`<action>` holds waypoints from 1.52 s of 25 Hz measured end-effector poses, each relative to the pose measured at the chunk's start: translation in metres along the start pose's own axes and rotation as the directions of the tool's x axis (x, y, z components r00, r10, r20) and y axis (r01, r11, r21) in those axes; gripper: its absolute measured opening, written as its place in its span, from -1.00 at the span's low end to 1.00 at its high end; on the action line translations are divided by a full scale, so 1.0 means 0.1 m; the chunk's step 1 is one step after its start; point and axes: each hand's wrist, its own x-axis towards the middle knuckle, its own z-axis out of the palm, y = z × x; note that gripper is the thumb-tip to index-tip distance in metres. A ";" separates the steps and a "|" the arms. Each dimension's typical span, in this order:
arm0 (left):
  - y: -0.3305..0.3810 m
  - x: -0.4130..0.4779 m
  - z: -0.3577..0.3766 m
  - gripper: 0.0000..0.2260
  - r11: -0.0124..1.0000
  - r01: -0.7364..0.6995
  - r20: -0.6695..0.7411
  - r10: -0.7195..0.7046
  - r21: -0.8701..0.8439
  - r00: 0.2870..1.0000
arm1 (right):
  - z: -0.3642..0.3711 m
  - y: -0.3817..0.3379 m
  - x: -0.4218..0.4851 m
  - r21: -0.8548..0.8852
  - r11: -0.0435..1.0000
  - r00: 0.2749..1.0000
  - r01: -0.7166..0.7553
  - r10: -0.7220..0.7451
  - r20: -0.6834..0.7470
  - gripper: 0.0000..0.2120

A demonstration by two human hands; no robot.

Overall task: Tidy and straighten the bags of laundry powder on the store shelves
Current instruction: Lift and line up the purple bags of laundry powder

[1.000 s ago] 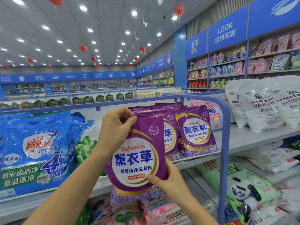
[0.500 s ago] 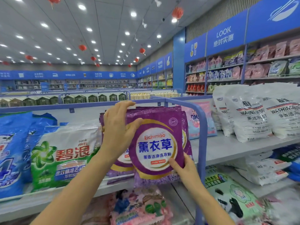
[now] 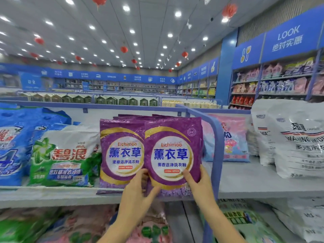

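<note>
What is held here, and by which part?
The front purple bag, gripped at its bottom corners: left hand at the lower left, right hand at the lower right.

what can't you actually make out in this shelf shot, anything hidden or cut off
All in the head view:
1. Lower edge of the front purple bag: hidden by the left hand and right hand gripping it.
2. Purple bags behind: only top edges show, count unclear.
3. Pink bag: partly hidden by the blue rail, print blurred.
4. Blue bag: cut off by the left edge; white bag: by the right edge.
</note>
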 end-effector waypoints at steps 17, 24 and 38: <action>-0.02 0.18 0.30 -0.27 0.958 0.023 0.077 -0.047 0.287 0.996 | -0.12 0.06 -0.01 -0.185 0.979 0.995 0.088 -0.078 0.061 -0.31; -0.04 0.25 0.37 -0.24 0.953 0.000 0.131 -0.041 0.303 0.991 | -0.03 0.23 -0.05 -0.385 0.919 0.980 0.089 -0.149 -0.130 -0.29; 0.03 0.42 0.43 -0.34 0.938 0.047 0.199 -0.122 0.344 0.972 | -0.12 0.24 0.15 -0.521 0.853 0.999 -0.032 0.033 -0.007 -0.28</action>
